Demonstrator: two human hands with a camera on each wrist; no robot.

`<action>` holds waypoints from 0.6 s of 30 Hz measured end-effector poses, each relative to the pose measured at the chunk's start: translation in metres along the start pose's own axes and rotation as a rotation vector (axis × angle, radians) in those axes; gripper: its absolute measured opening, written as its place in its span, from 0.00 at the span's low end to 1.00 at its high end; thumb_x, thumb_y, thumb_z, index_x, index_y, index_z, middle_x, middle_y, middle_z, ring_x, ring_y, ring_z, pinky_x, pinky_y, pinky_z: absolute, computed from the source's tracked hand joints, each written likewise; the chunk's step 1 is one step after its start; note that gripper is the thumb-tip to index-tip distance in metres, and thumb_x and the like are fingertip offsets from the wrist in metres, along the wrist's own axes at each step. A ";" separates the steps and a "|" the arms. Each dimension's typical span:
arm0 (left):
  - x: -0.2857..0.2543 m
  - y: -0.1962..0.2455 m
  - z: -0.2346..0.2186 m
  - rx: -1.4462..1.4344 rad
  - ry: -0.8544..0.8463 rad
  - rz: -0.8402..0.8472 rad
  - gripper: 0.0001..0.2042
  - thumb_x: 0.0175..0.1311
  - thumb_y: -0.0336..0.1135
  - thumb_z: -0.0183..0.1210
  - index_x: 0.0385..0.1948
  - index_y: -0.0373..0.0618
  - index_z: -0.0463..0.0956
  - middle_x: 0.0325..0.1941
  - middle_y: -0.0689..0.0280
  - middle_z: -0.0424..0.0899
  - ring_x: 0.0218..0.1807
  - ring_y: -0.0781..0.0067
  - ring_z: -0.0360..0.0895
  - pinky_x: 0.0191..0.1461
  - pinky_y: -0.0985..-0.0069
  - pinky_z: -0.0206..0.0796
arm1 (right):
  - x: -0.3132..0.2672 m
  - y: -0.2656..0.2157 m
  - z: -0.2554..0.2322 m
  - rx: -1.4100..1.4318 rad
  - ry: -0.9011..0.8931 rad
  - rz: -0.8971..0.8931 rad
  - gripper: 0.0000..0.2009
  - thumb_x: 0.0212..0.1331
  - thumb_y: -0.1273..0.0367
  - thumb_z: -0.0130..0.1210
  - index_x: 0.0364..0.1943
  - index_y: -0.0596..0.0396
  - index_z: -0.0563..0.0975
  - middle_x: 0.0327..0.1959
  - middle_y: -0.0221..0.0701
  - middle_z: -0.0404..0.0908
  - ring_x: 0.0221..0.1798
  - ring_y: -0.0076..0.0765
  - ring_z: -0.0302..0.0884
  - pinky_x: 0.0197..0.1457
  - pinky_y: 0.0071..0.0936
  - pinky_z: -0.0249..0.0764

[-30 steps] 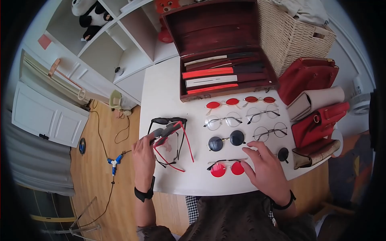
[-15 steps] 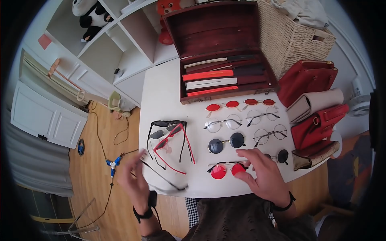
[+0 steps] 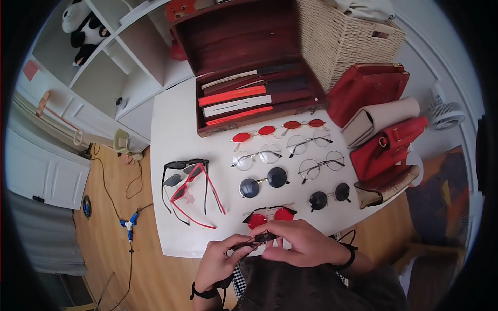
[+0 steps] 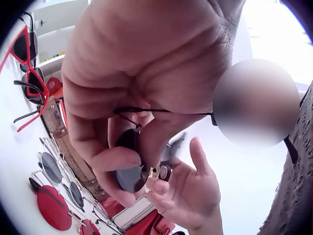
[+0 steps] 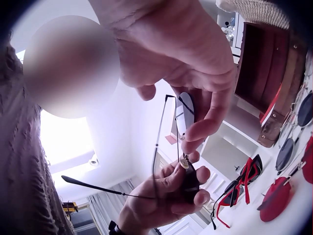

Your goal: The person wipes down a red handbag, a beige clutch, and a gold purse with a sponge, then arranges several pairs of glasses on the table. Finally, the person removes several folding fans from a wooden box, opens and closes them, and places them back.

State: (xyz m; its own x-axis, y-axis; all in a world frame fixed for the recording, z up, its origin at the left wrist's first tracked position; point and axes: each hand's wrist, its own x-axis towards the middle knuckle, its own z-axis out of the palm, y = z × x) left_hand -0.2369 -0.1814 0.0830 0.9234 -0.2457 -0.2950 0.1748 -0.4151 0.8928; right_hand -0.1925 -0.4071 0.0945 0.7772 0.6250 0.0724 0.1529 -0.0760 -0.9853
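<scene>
A pair of round, dark-lensed sunglasses [image 4: 131,177] with thin dark temple arms is between my two hands, low in front of my body at the table's front edge. My left hand [image 3: 220,259] pinches one dark lens between thumb and fingers, as the left wrist view shows. My right hand [image 3: 306,242] has its fingers on the other lens [image 5: 186,113]. The temple arms stick out unfolded in the right wrist view. Just beyond my hands lie round red-lensed sunglasses [image 3: 258,220]. Part of the held pair is hidden behind my fingers in the head view.
On the white table [image 3: 228,199] lie rows of glasses, including dark round sunglasses [image 3: 249,187]. Red-framed sunglasses [image 3: 179,193] overlap black ones at the left. An open dark-red case [image 3: 259,124] stands behind. Red handbags [image 3: 371,93] and a wicker basket [image 3: 353,41] line the right.
My left hand has carried the sunglasses from the left pile rightward to the front edge. My right hand has come down to meet it and take hold too. The head view has shifted.
</scene>
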 end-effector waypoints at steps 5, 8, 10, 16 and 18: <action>0.001 -0.010 0.006 -0.094 -0.010 0.067 0.11 0.65 0.27 0.60 0.48 0.37 0.78 0.40 0.60 0.88 0.42 0.67 0.86 0.48 0.77 0.73 | 0.003 0.003 0.005 -0.032 0.074 0.068 0.14 0.58 0.65 0.66 0.44 0.55 0.78 0.33 0.29 0.82 0.29 0.20 0.78 0.28 0.17 0.71; -0.001 -0.007 0.003 -0.431 -0.042 0.052 0.21 0.76 0.42 0.46 0.59 0.33 0.68 0.54 0.55 0.81 0.54 0.64 0.79 0.56 0.74 0.68 | 0.002 0.015 0.009 0.003 0.179 0.070 0.13 0.59 0.65 0.64 0.40 0.59 0.76 0.30 0.33 0.81 0.27 0.26 0.81 0.30 0.21 0.74; -0.003 -0.012 0.003 -0.487 -0.081 0.148 0.26 0.73 0.47 0.48 0.61 0.32 0.66 0.57 0.53 0.78 0.56 0.63 0.78 0.56 0.73 0.67 | 0.004 0.018 0.010 0.028 0.357 0.035 0.10 0.60 0.67 0.63 0.38 0.60 0.77 0.28 0.31 0.83 0.29 0.22 0.82 0.29 0.18 0.75; -0.008 -0.018 0.001 -0.639 -0.169 0.230 0.41 0.62 0.59 0.60 0.64 0.30 0.61 0.61 0.54 0.74 0.58 0.62 0.76 0.57 0.69 0.66 | 0.004 0.019 0.011 0.266 0.323 0.246 0.09 0.65 0.69 0.59 0.43 0.59 0.77 0.30 0.28 0.82 0.21 0.15 0.77 0.20 0.14 0.70; -0.010 -0.011 0.004 -0.437 0.028 0.191 0.35 0.65 0.55 0.60 0.61 0.30 0.66 0.57 0.55 0.78 0.55 0.67 0.77 0.58 0.71 0.66 | 0.005 0.018 0.011 0.304 0.323 0.283 0.09 0.65 0.69 0.58 0.43 0.59 0.77 0.29 0.28 0.81 0.21 0.15 0.77 0.20 0.13 0.69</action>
State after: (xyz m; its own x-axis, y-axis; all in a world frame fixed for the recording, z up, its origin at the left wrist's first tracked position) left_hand -0.2500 -0.1779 0.0746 0.9607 -0.2558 -0.1078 0.1229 0.0436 0.9915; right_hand -0.1922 -0.3965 0.0754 0.9183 0.3379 -0.2063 -0.2369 0.0514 -0.9702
